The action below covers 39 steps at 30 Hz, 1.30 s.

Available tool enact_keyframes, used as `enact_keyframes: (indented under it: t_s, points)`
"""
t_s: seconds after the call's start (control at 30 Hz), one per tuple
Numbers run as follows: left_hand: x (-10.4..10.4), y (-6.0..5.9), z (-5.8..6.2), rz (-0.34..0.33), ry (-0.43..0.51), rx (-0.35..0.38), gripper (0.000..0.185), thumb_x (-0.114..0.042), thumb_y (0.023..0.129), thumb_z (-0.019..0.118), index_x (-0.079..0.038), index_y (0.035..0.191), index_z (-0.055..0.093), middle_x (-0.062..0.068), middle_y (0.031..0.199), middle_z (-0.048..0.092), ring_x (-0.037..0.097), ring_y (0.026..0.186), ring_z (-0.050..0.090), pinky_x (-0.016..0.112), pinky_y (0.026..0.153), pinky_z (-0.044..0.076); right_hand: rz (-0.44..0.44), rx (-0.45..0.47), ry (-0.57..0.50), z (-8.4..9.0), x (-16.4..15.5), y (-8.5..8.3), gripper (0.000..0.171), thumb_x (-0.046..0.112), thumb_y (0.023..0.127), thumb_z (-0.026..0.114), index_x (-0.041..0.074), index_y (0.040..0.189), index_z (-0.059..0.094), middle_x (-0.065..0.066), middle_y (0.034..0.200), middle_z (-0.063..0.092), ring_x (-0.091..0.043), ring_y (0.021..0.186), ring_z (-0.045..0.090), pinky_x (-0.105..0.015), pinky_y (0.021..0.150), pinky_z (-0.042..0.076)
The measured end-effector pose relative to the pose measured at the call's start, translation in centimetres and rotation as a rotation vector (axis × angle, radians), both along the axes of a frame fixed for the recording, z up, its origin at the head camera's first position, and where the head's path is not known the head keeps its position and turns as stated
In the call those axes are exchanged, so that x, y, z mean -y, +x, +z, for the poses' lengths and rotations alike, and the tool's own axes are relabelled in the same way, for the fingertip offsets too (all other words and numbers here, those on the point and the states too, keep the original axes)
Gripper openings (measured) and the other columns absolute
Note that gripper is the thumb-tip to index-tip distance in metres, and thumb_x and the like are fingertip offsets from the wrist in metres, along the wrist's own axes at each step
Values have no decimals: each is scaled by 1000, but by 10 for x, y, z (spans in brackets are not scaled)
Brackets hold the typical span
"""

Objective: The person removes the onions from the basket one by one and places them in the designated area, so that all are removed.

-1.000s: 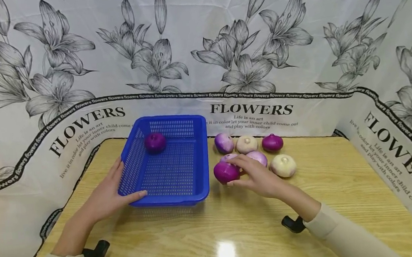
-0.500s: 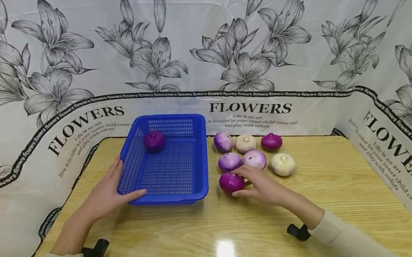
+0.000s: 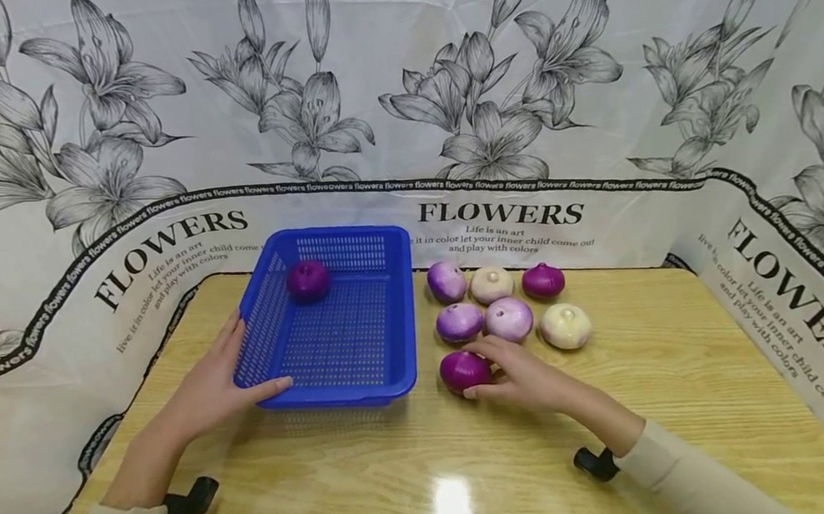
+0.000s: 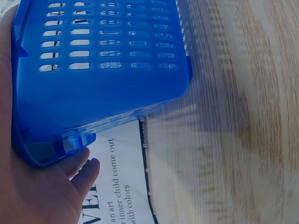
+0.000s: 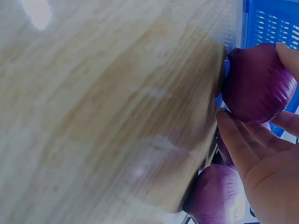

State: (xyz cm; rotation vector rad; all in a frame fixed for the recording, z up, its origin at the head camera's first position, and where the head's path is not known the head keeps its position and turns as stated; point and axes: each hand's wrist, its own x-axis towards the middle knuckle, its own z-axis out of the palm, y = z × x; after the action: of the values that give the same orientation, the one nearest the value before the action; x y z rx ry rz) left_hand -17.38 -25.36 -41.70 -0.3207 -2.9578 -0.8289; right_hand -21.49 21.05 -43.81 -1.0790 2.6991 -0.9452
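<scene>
My left hand holds the near left corner of a blue plastic basket, thumb over the near rim and fingers along the left side. In the left wrist view its fingers show beside the rim of the basket. One purple onion lies inside at the back left. To the right of the basket, my right hand grips a dark purple onion low over the table, between thumb and fingers. The right wrist view shows the thumb against this onion, with another onion below the hand.
Beyond the gripped onion lie two lilac onions, a purple-white onion, a white onion, a dark purple onion and another white onion. A flower-printed cloth walls the wooden table.
The right hand has brought the dark purple onion towards the table's near side, away from the lilac ones. The left hand and the basket have hardly moved.
</scene>
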Motion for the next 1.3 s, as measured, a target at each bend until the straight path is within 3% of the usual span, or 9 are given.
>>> enact_keyframes:
  t_s: [0.27,0.57,0.97,1.17,1.3]
  points:
    - [0,1,1,0,2,10,123,-70,85,69,-10,165,-3,11,172,-6,53,151,16,75,111,26,-2,-6,12,-2,0,1,59,34,91,79,5,139,58,-9,122,60,-19,107,63,-34,86,60]
    - [1,-2,2,3,3,0,123,-70,85,69,-11,165,-4,11,172,-5,53,151,17,75,111,26,6,36,-30,2,0,-1,64,30,92,79,-3,141,54,-15,124,59,-28,105,67,-37,87,60]
    - [0,0,1,-1,10,4,123,-69,85,70,-10,165,-4,12,172,-5,53,151,16,75,111,26,0,64,-24,1,-2,2,63,32,92,78,0,141,55,-14,123,60,-29,105,67,-40,89,60]
    - [0,-1,0,-5,5,-11,122,-69,86,70,-10,165,-3,10,172,-5,53,151,17,75,111,26,-2,48,-12,6,-3,2,63,31,93,77,-1,142,54,-15,128,59,-28,107,67,-42,90,59]
    - [0,-1,-1,-6,4,-8,123,-69,85,70,-10,165,-4,11,172,-5,52,151,17,74,112,26,11,31,-7,15,-6,3,62,30,95,74,-3,143,52,-21,134,57,-36,110,65,-46,90,59]
